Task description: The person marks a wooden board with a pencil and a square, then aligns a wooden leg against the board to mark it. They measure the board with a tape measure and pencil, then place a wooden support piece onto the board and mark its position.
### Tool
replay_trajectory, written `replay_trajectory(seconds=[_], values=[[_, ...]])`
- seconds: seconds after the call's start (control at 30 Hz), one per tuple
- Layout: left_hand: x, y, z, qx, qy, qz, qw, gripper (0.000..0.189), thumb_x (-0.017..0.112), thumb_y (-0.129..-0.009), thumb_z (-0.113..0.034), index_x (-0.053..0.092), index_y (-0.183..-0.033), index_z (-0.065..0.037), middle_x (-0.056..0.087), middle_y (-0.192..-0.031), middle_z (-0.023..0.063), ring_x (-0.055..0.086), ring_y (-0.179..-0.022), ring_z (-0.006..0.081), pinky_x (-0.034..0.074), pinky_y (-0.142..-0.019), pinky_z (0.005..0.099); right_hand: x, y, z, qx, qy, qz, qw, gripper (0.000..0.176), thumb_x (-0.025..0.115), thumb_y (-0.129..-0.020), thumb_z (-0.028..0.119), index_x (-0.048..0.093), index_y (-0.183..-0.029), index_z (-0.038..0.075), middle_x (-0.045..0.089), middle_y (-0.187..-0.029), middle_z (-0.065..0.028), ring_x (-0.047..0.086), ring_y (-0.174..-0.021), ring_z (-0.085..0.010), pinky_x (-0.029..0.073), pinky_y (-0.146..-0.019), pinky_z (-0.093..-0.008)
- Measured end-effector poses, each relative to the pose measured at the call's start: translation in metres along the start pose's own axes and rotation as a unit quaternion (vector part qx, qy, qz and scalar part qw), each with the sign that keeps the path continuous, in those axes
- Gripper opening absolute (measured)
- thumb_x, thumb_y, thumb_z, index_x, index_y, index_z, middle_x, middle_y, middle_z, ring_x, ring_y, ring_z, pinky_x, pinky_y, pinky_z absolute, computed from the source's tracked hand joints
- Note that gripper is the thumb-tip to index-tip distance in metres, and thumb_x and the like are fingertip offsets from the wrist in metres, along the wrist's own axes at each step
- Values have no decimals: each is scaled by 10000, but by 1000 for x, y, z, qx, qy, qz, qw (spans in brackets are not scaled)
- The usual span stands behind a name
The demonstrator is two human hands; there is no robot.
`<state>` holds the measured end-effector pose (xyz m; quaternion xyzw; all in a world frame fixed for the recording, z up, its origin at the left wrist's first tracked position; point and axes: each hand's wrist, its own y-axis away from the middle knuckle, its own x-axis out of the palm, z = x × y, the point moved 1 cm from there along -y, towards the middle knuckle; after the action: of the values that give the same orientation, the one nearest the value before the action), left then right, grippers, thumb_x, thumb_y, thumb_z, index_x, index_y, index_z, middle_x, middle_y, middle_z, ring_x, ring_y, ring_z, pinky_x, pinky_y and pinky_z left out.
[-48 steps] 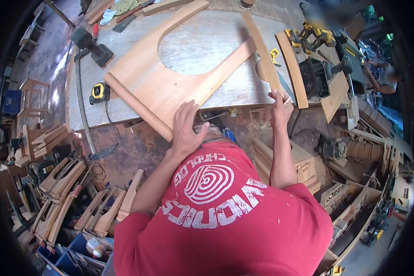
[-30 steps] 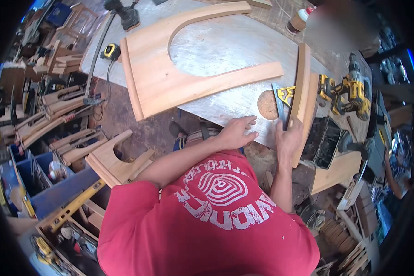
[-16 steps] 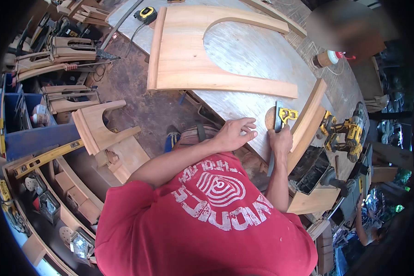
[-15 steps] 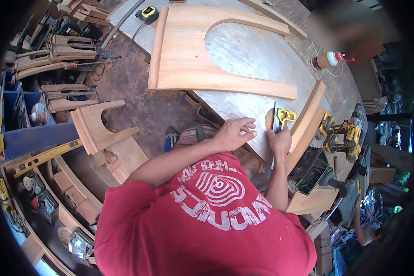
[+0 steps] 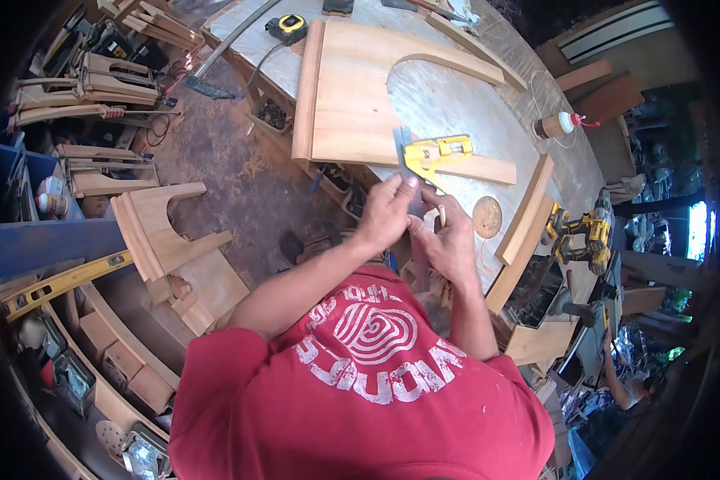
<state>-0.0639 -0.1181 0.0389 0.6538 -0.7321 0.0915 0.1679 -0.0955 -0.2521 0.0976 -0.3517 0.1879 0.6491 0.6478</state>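
A combination square with a yellow head (image 5: 440,150) and a metal blade is held up above the near edge of the workbench (image 5: 448,100). My left hand (image 5: 387,211) pinches the blade just below the head. My right hand (image 5: 450,244) is closed round the lower blade, and a small pale stick-like piece shows between its fingers, too blurred to name. Beyond my hands lies a wooden panel (image 5: 352,104) with an arched cutout, partly covered by the square. To the right are wooden strips (image 5: 528,212) and a round cork-like disc (image 5: 487,217).
A tape measure (image 5: 288,29) and a glue bottle (image 5: 556,125) are on the bench. A yellow cordless drill (image 5: 588,236) stands at right. A smaller arched wooden piece (image 5: 168,232) and a yellow spirit level (image 5: 68,285) are at left. Another person's arm (image 5: 616,376) shows far right.
The square has moved left and up, away from the cork-like disc. My left hand, open before, has taken hold of its blade beside my right hand. The view has shifted slightly.
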Motion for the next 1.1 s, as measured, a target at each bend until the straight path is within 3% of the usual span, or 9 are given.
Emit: replay_trajectory(seconds=[0.1,0.13,0.2,0.3,0.43,0.6,0.7,0.73,1.1], values=[[-43,-15,-53,-9,123,-75,990,324,460,-1121,-304,604,-1057,-21,668,-836,56,665,-708,127,611,-640,289,-38,-26,13,52,-133,48,989,201,649,-1025,174,750,-1059,4,704,-866,-88,557,-646,-97,432,-589,-262],[-63,-17,-72,-6,116,-113,987,321,454,-1125,-303,592,-1025,-30,619,-772,31,616,-623,104,582,-575,275,-54,-31,-2,163,-213,12,963,419,535,-1091,357,747,-1051,-2,698,-850,-102,520,-614,-86,399,-555,-260],[-103,-18,-102,32,82,-143,986,297,512,-1105,-324,610,-1107,-44,563,-738,23,520,-560,73,446,-478,230,-74,-69,-35,31,-537,-12,843,714,313,-1115,521,724,-1044,-58,727,-881,-185,580,-709,-188,485,-647,-360],[-123,-13,-112,-65,-72,-125,987,316,496,-1109,-324,618,-1092,-33,543,-680,-5,481,-498,64,397,-426,229,-72,-123,-65,122,-588,-98,793,822,250,-1077,645,734,-1069,-19,700,-850,-185,562,-717,-222,475,-674,-400],[-86,5,-43,-185,-163,-105,963,392,464,-1112,-315,654,-1015,13,554,-642,15,500,-479,86,418,-406,275,-17,-181,-180,144,-737,191,632,802,273,-1041,706,747,-1077,60,631,-767,-105,482,-609,-198,426,-602,-368],[-30,-1,26,-248,-162,-133,946,383,471,-1098,-321,648,-1002,5,538,-644,15,478,-470,95,394,-421,285,46,-209,-183,303,-673,220,638,445,503,-1074,484,658,-984,77,645,-790,-74,569,-633,-191,517,-615,-379],[-9,-15,33,-250,-186,-181,933,402,456,-1100,-321,648,-992,15,542,-649,16,485,-475,99,390,-424,291,81,-216,-193,226,-667,325,631,142,673,-1003,220,630,-958,93,651,-831,-58,587,-648,-170,536,-626,-365],[-6,-18,43,-248,-160,-196,935,405,442,-1104,-317,646,-1002,18,546,-651,15,491,-481,101,389,-425,297,87,-220,-192,210,-692,364,588,119,709,-918,32,615,-942,103,647,-838,-53,613,-667,-168,550,-636,-378],[22,-6,52,-296,-125,-259,911,407,458,-1114,-333,630,-1009,21,538,-648,18,479,-463,101,387,-424,294,108,-231,-172,78,-598,410,684,197,681,-862,-40,524,-848,80,628,-862,-76,627,-662,-155,578,-610,-329]])
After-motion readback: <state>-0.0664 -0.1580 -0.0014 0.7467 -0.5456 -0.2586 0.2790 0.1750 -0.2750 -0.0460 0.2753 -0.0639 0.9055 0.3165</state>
